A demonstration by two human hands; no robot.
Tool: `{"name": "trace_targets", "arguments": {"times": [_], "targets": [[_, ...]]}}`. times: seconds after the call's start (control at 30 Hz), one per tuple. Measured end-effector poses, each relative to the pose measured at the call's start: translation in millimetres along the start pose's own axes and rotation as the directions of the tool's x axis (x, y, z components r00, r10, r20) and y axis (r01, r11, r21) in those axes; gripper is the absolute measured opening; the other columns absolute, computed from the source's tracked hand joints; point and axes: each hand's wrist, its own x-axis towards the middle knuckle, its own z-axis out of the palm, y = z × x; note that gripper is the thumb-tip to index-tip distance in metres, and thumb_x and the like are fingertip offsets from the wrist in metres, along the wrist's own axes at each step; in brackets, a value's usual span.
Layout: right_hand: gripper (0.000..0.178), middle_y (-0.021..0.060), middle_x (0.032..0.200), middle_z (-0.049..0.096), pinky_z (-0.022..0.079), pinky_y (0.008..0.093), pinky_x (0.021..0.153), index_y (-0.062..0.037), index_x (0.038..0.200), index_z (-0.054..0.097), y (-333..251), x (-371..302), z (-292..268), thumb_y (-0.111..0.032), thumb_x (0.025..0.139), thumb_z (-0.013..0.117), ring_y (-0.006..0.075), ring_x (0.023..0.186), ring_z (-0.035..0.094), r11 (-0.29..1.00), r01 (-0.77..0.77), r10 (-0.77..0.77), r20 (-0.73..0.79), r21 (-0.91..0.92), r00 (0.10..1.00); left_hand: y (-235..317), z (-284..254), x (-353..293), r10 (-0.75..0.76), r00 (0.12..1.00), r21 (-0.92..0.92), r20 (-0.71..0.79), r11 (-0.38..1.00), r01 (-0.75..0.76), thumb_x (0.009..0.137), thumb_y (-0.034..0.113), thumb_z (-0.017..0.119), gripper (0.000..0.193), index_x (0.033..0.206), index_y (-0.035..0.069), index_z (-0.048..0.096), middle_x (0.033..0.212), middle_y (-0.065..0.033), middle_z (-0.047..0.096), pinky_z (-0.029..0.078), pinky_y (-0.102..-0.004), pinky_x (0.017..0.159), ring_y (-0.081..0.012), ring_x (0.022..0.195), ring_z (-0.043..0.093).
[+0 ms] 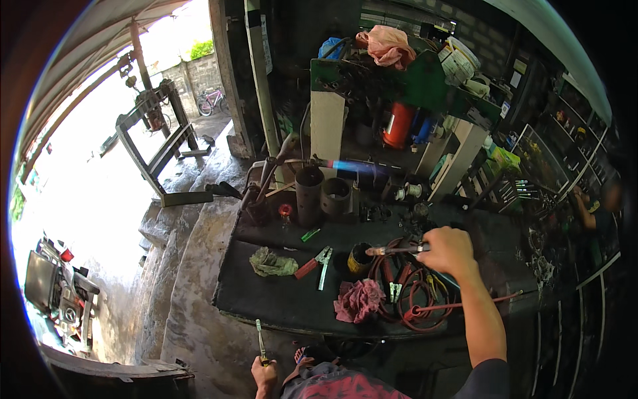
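My right hand (pixel 446 251) reaches over the bench, its fingers wrapped round a brush-like tool (pixel 392 251) with a brown tip pointing left. That tip is beside the mouth of a yellow-and-dark can (pixel 359 261). Below the hand lies a coil of red cable (pixel 417 318), with a pink rag (pixel 359 300) to its left. Down at the bench's front edge, my left hand (pixel 264 374) is closed on a slim metal tool (pixel 261 339) with a yellow-and-black handle, pointing upward. A red-handled clamp (pixel 315 266) rests on the bench between the hands.
The dark bench (pixel 252 296) also bears a grey-green rag (pixel 274 263), two dark cylinders (pixel 309 196) and a green object (pixel 310 234). Behind it stands a cluttered shelf (pixel 372 83). Another person's arm (pixel 585 209) shows at far right; a motorbike (pixel 63 292) stands left.
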Motion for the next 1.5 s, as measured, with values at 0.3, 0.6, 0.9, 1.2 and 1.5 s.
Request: {"name": "trace_targets", "arguments": {"times": [0.3,0.6,0.9,1.2,1.5], "targets": [[0.016,0.0152,0.091,0.079,0.061,0.0435,0.077,-0.0086,0.088,0.081,-80.5,49.8,69.8,-0.016,0.075,0.075,0.0315,0.088,0.078,0.965,0.170,-0.162,0.055,-0.201,0.985,-1.2,-11.1,6.6,0.006,0.998,-0.001,-0.054,1.000,-0.006,0.077,0.016,0.081,0.029,0.083,-0.001,0.058,0.070,-0.0116,0.060,0.049,-0.0407,0.067,-0.0237,0.066,0.057],[0.028,0.0222,0.097,0.078,0.062,0.0459,0.082,-0.0027,0.090,0.081,-50.9,50.6,59.7,-0.024,0.071,0.080,0.0370,0.094,0.077,0.996,0.023,-0.016,0.081,-0.088,0.997,-26.0,-18.5,-1.7,-0.072,0.996,-0.012,-0.043,0.997,0.071,0.075,0.007,0.081,0.029,0.076,0.004,0.053,0.067,-0.0005,0.049,0.043,-0.0354,0.063,-0.0147,0.066,0.046],[0.036,0.0101,0.081,0.076,0.053,0.0321,0.069,0.0064,0.098,0.078,51.4,-8.3,35.6,-0.019,0.075,0.088,0.0150,0.071,0.069,0.527,-0.154,0.177,0.069,0.836,0.982,3.8,-16.8,12.7,-0.061,0.997,-0.194,-0.055,0.980,0.049,0.075,0.004,0.078,0.027,0.077,0.003,0.051,0.067,-0.0002,0.049,0.041,-0.0359,0.061,-0.0143,0.065,0.045],[0.017,0.0001,0.067,0.057,0.031,0.0282,0.041,-0.0076,0.083,0.065,-72.2,111.7,126.2,-0.018,0.094,0.071,0.0098,0.048,0.047,-0.112,-0.150,0.354,0.180,0.982,0.918,15.0,-16.9,19.2,0.093,0.993,-0.111,-0.071,0.989,-0.101,0.074,0.003,0.077,0.027,0.078,0.000,0.050,0.068,-0.0048,0.051,0.042,-0.0390,0.063,-0.0185,0.066,0.047],[0.017,-0.0012,0.068,0.048,0.033,0.0284,0.038,-0.0102,0.097,0.051,-185.9,171.2,164.5,-0.011,0.097,0.067,0.0098,0.046,0.044,-0.308,-0.003,0.519,0.171,0.951,0.837,-32.0,-30.8,-5.4,0.201,0.967,0.042,-0.154,0.980,-0.197,0.083,0.011,0.076,0.017,0.083,0.003,0.061,0.078,-0.0119,0.057,0.049,-0.0418,0.075,-0.0291,0.076,0.053]]}}
